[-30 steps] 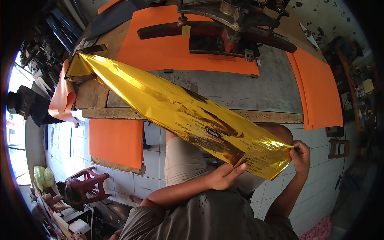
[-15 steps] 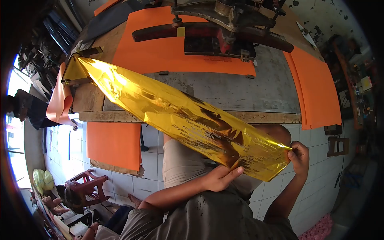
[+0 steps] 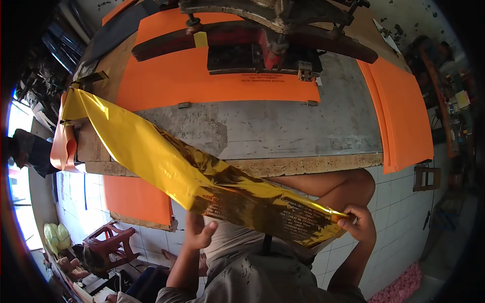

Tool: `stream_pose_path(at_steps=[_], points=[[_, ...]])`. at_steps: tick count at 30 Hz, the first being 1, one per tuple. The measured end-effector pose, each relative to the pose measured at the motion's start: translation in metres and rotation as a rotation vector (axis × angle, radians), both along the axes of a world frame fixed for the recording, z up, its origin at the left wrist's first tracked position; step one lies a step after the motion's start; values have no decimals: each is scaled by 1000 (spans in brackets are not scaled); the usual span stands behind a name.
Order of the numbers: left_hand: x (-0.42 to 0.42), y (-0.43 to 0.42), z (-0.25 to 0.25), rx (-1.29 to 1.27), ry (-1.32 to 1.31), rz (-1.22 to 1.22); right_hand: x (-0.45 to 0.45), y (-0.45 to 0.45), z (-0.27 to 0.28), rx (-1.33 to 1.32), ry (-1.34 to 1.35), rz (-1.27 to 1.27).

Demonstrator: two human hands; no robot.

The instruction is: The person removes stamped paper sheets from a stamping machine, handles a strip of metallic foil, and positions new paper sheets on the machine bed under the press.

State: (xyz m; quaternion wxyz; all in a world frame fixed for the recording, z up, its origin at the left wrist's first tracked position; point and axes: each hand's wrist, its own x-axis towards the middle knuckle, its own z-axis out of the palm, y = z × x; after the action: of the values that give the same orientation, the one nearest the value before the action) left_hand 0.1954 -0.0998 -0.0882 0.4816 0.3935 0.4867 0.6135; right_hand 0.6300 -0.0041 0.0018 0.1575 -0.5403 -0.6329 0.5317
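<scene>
A long sheet of shiny gold foil [image 3: 146,146] stretches slantwise from a holder at the table's left end to my right side. Printed lettering shows through its lower part. My right hand [image 3: 360,224] pinches the foil's right end between thumb and fingers. Below the foil's lower edge is my left hand [image 3: 198,232], thumb spread apart and upper fingers partly hidden behind the foil. Beyond the foil, a heavy press [image 3: 275,45] stands over an orange sheet [image 3: 166,86] bearing small dark print.
The worktable [image 3: 283,131] has a worn wooden front edge. Stacked orange sheets [image 3: 406,116] hang over its right side, and another orange stack [image 3: 136,199] lies below at left. A red plastic stool [image 3: 108,245] stands on the tiled floor. A person is partly visible at lower left.
My left hand has moved left along the foil's lower edge, its thumb now off the foil. My right hand, still pinching the foil, has come slightly lower and left. The whole view has shifted.
</scene>
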Motion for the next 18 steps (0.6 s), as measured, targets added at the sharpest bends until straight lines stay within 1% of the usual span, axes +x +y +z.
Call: stream_pose_path(at_steps=[3, 5, 11, 12, 15, 18], points=[[-11, 7, 15, 24, 87, 127, -4, 2, -2, -69, 47, 18], [-18, 8, 18, 4, 83, 175, -1, 4, -6, -95, 24, 42], [-36, 10, 10, -73, 82, 200, 6, 14, -12, -70, 16, 62], [-35, 13, 7, -24, 100, 211, 7, 16, -12, -78, 22, 61], [-36, 15, 3, -58, 129, 245, 10, 20, -9, -77, 36, 74], [-42, 9, 0, -158, 89, 254, 18, 20, -10, -11, 60, 113]])
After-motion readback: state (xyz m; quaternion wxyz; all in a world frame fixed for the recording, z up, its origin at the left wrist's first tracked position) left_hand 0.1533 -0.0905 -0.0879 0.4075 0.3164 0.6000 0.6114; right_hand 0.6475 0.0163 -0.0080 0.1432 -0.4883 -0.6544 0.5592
